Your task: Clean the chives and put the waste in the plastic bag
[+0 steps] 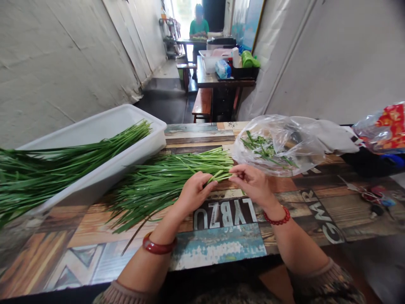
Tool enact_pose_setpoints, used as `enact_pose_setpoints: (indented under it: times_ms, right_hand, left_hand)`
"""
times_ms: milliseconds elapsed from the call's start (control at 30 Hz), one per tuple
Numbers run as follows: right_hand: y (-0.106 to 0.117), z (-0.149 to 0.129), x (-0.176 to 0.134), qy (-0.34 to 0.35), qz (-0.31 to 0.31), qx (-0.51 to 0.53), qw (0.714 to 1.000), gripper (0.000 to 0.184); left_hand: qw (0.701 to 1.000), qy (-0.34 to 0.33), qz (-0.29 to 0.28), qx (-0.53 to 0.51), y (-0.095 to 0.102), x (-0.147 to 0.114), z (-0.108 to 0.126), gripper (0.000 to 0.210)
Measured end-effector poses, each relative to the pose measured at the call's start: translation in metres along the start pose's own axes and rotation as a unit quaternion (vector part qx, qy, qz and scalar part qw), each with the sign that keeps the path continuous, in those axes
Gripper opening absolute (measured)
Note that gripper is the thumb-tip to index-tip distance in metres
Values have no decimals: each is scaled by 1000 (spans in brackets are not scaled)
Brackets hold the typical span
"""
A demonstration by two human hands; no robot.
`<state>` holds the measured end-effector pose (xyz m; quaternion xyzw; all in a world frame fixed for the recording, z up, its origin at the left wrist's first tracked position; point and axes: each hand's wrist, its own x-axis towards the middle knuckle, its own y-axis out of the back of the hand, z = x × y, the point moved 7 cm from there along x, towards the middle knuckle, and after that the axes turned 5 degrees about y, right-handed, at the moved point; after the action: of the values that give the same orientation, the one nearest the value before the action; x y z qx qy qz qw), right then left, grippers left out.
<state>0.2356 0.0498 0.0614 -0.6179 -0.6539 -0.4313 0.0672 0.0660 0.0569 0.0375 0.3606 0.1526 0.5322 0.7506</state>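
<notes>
A heap of long green garlic chives (164, 173) lies on the patterned tabletop (221, 245), pale stem ends toward the right. My left hand (196, 191) is closed around a few chive stems at the near side of the heap. With thumb and fingertips, my right hand (251, 183) pinches the pale ends of those stems. Left of the heap, a white plastic bin (139, 147) holds more chives (79, 164). Beyond my right hand, a clear plastic bag (284, 147) lies open with green scraps (261, 145) in it.
At the right are a red-and-clear package (389, 126) and scissors (363, 192) with small items. Farther back stand a wooden bench (202, 103) and a table (218, 80) bearing boxes and wipes. A person in green (198, 28) sits at the far table. Walls flank both sides.
</notes>
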Motion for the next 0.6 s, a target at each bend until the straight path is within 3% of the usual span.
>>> enact_pose_setpoints:
  times_ms: [67,200,267,333,467,600]
  right_hand:
    - [6,13,-2,-54,39,42,997,6]
    - [34,41,-10,-112,190,96,971,13]
    - [56,51,-13,-114,265,54,956,18]
    - [76,54,-11,-85,300,-45,949,22]
    - [82,52,-1,-38,239,-222,945,29]
    - [49,38,4,2,138,-176,975,20]
  left_hand:
    - [1000,14,17,0,3,0,-4,36]
    - [999,29,29,-31,6,1,-10,35]
    - [998,29,28,-57,7,1,-10,32]
    - [996,31,32,-77,8,1,-8,30]
    - [993,44,46,-97,13,0,-5,34]
    - [993,42,66,-86,17,-1,-3,34]
